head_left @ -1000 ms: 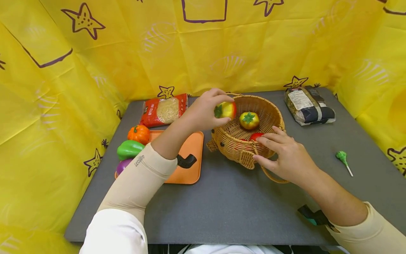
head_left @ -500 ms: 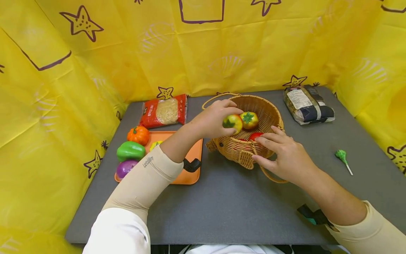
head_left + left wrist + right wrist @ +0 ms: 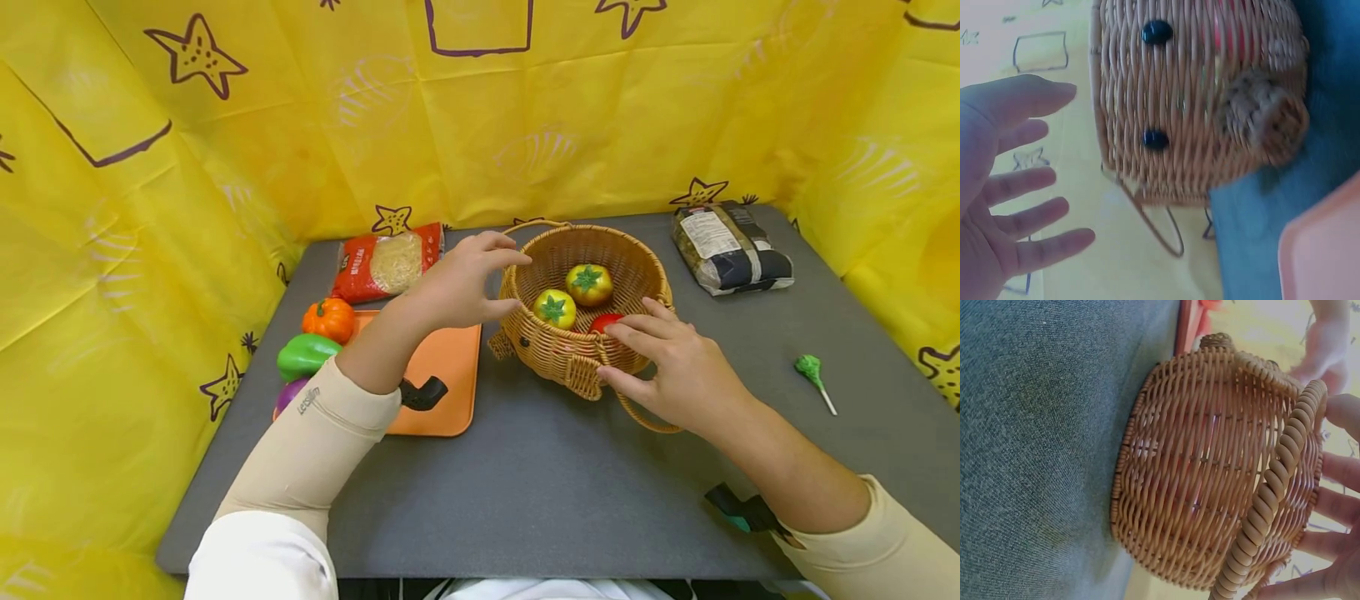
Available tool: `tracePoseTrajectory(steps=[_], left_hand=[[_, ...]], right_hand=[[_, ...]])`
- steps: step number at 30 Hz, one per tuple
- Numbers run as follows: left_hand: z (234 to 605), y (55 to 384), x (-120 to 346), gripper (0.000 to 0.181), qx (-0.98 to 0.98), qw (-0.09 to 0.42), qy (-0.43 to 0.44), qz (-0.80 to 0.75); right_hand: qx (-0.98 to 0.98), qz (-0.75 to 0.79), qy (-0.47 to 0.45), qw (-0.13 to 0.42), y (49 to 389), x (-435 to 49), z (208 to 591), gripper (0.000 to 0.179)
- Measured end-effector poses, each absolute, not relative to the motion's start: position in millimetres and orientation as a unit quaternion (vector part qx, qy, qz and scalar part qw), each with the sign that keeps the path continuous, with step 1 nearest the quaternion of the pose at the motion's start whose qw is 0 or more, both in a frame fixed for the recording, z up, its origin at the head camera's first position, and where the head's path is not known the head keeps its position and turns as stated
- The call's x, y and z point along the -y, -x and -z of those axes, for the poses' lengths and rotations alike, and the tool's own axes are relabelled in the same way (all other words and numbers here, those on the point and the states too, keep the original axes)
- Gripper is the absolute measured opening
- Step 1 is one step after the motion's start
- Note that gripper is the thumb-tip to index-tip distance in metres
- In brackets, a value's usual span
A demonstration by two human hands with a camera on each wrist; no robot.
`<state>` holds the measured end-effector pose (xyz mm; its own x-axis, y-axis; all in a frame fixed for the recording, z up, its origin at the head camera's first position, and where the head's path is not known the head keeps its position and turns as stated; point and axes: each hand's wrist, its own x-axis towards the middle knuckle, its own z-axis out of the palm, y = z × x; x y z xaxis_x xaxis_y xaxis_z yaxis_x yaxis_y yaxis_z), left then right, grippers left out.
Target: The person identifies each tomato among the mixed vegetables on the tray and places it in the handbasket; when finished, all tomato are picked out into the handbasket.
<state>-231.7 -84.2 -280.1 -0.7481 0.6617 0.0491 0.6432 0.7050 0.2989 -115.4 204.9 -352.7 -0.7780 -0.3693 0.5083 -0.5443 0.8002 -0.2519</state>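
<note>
A wicker basket [image 3: 551, 358] with an animal face and loop handles stands mid-table. Inside lie two yellow-gold toy fruits with green star-shaped leaf tops: one toy fruit [image 3: 555, 309] near the left wall, another toy fruit [image 3: 589, 285] further back. Part of a red round thing [image 3: 604, 322] shows by the front rim, mostly hidden. My left hand [image 3: 465, 283] hovers left of the rim, thumb and fingers spread around nothing; the left wrist view shows its palm [image 3: 988, 219] bare. At the basket's right front, my right hand [image 3: 678, 367] rests extended fingers at the rim, thumb outside.
An orange tray [image 3: 450, 375] lies left, partly under my left arm, with a toy pumpkin [image 3: 328, 319], a green vegetable [image 3: 306, 357] and a purple one [image 3: 288, 393]. A red bag [image 3: 397, 258] and a dark bag [image 3: 731, 250] sit behind; a green lollipop [image 3: 810, 371] lies right.
My left hand lowered the yellow toy fruit into the basket beside the other one, let go of it and drew back left over the rim. My right hand stayed at the rim.
</note>
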Motion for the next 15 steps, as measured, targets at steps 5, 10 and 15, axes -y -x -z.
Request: tracePoseTrajectory(steps=[5,10,15], left_hand=[[286.5,232.3,114.5,0.058,-0.931,0.041,-0.332,-0.146],[293.6,229.6,144.5,0.057,-0.945,0.076,-0.291,-0.131],[300.7,224.4,174.7,0.057,-0.959,0.126,-0.233,-0.101]], right_hand=[[0.92,-0.198,-0.25,0.228,115.6,-204.8,352.9,0.048],[0.921,-0.198,-0.249,0.227,115.9,-204.4,353.0,0.048],[0.92,-0.197,-0.25,0.23,115.8,-205.1,352.8,0.048]])
